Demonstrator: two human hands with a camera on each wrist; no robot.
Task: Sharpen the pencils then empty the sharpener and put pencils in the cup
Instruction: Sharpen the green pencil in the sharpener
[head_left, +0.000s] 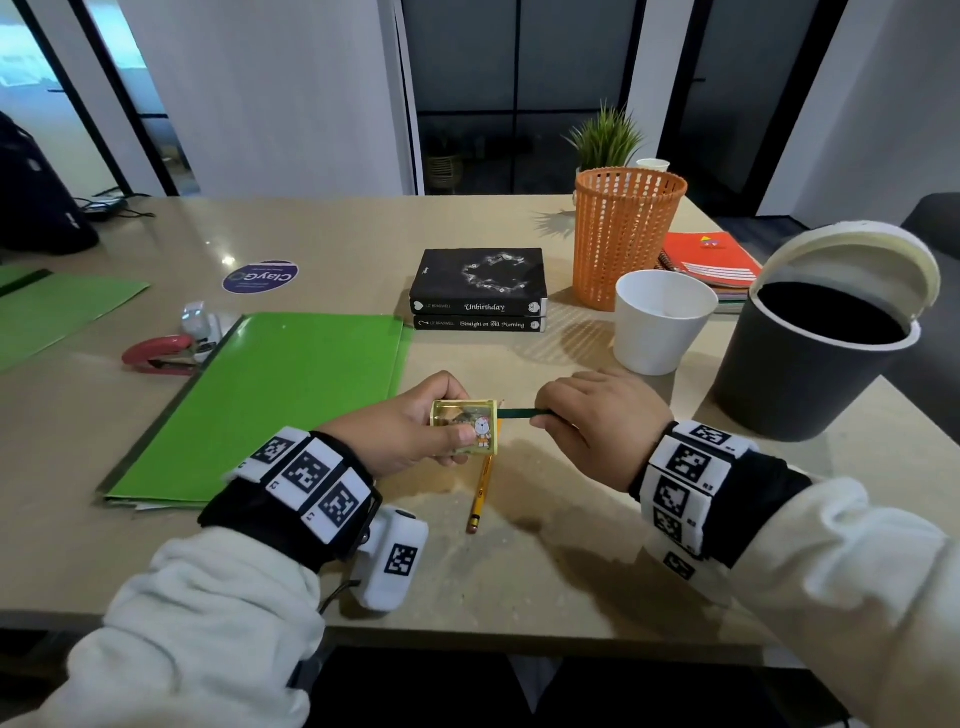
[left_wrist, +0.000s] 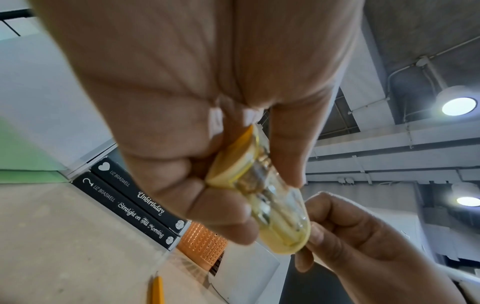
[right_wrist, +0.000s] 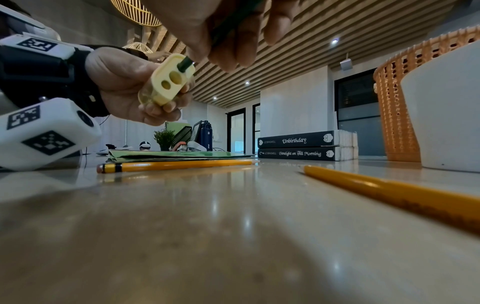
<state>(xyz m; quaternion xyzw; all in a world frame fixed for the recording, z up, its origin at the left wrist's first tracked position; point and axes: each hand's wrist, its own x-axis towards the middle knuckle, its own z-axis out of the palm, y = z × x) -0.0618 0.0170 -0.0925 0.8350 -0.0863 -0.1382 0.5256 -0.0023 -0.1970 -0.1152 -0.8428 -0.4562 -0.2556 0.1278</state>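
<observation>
Your left hand (head_left: 415, 426) has its grip clamped on the sharpener (head_left: 466, 427), thumb on the near face and fingers curled round the far side, holding it just above the worktop (head_left: 519, 571). Your right hand (head_left: 597, 421) pinches the green pencil (head_left: 522, 413), whose tip sits in the topmost of the three holes in the sharpener's right end. The sharpener looks like light, thin, clear plastic with shavings inside: probably slick and easy to crack or pop open, so squeeze its flat faces, not the lid end. The pencil is stiff and light, but its lead will likely snap under side load; grip it close to the sharpener and keep it straight in line with the hole. Two yellow pencils (right_wrist: 176, 165) lie on the worktop below your hands. The white cup (head_left: 660, 322) stands far right of your hands, beside the dark bin (head_left: 810, 364).
</observation>
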